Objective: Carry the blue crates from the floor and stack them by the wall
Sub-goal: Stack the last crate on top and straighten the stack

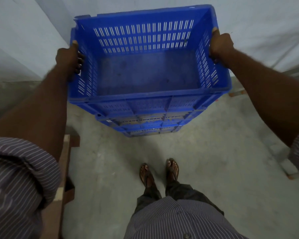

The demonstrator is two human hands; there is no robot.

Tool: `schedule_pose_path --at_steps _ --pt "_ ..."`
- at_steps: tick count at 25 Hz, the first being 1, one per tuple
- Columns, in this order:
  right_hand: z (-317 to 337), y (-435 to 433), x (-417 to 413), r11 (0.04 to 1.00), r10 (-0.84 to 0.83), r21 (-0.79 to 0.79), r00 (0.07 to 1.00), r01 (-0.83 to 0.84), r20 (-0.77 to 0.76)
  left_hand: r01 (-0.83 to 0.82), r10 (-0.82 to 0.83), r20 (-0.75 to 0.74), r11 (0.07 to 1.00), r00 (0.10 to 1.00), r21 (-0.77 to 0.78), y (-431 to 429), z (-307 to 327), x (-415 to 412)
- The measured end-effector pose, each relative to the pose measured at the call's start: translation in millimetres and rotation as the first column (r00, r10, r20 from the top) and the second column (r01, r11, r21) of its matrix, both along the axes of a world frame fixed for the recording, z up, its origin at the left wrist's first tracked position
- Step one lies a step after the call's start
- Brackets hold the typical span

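Note:
An empty blue slotted crate point(148, 71) is at the top of a stack of blue crates point(145, 125) that stands on the concrete floor close to the pale wall. My left hand point(69, 59) grips the top crate's left side, thumb on the rim and fingers through the side. My right hand point(220, 45) grips its right side the same way. Whether the top crate rests fully on the stack or hangs just above it, I cannot tell. The lower crates show only their near faces.
A pale wall point(257, 31) runs behind the stack and meets the grey concrete floor point(205, 161). A brown wooden pallet point(66, 169) lies at my left. My sandalled feet point(160, 173) stand a step back from the stack. Something orange point(236, 93) lies on the floor at right.

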State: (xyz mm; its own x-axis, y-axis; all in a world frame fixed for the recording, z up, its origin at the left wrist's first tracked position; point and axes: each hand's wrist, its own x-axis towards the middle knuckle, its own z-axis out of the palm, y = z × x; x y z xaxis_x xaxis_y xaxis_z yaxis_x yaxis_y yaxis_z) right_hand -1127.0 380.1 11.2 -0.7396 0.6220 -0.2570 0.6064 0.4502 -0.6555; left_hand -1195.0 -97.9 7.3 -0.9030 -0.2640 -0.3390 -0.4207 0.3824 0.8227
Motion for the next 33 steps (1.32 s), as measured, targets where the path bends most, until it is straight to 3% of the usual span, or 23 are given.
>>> schedule_pose_path --at_steps 3,7,12,15,18,22,25,27,33 --pt "-4 3 5 1.000 -0.004 -0.004 1.000 0.004 0.023 0.007 -0.007 0.016 1.000 1.000 0.026 5 0 -1" --pt "4 -4 3 0.995 0.020 0.096 1.000 -0.018 -0.019 -0.050 0.043 -0.072 0.994 0.996 -0.098 10 -1 7" --pt "3 -4 3 0.998 0.055 0.025 0.998 -0.055 -0.020 -0.043 0.039 -0.056 0.996 0.998 -0.080 4 -5 18" --pt "8 -5 11 0.965 0.197 0.172 0.980 -0.197 0.019 -0.037 0.029 -0.098 0.996 0.995 -0.077 3 -6 15" --pt "7 -16 38 0.918 0.232 0.323 0.972 -0.228 0.025 0.032 -0.032 -0.077 0.999 0.997 -0.009 -3 -3 19" --pt "-11 -60 98 0.808 0.203 0.553 0.977 -0.204 0.065 0.123 -0.154 -0.145 0.972 0.977 -0.201 -14 -12 67" --pt "-14 -72 114 0.770 0.185 0.611 0.981 -0.182 0.060 0.220 -0.281 -0.164 0.923 0.946 -0.316 -19 -15 102" --pt "-8 -74 108 0.763 0.193 0.608 0.975 -0.219 0.108 0.210 -0.276 -0.154 0.915 0.949 -0.345 -18 -14 112" --pt "-10 -72 122 0.740 0.215 0.600 0.953 -0.303 0.215 0.225 -0.280 -0.134 0.918 0.951 -0.326 -18 -14 114"
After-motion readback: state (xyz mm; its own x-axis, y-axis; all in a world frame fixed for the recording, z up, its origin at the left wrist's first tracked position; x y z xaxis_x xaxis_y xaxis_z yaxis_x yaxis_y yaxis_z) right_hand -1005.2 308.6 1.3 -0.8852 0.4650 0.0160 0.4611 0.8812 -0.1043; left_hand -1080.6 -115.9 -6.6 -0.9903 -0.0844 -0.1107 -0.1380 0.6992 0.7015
